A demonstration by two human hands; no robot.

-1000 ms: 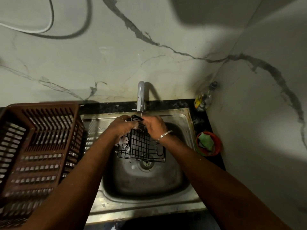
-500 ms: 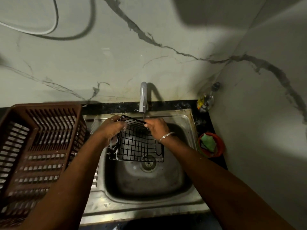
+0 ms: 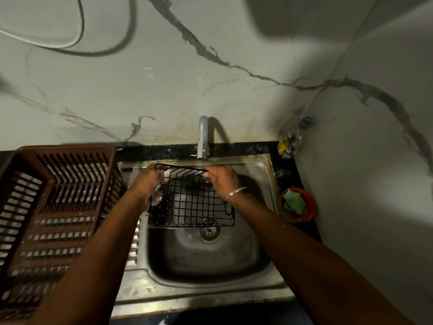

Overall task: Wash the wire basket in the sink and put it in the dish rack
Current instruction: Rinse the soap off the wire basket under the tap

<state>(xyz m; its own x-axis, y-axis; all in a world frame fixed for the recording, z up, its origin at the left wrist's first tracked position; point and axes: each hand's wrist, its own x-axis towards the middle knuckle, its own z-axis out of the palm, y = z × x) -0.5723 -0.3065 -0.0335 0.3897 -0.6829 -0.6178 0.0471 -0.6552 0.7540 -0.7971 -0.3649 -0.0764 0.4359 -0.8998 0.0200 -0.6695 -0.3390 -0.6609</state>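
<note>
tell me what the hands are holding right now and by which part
Both hold the black wire basket over the sink. The left hand grips its left side; the right hand pinches the far top rim at its right end.

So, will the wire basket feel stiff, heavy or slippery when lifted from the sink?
Probably stiff: the wire basket shows straight bars though the left hand and right hand grip it at one end. Likely light, being mostly open mesh. Perhaps slippery: water from the tap runs onto it.
</note>
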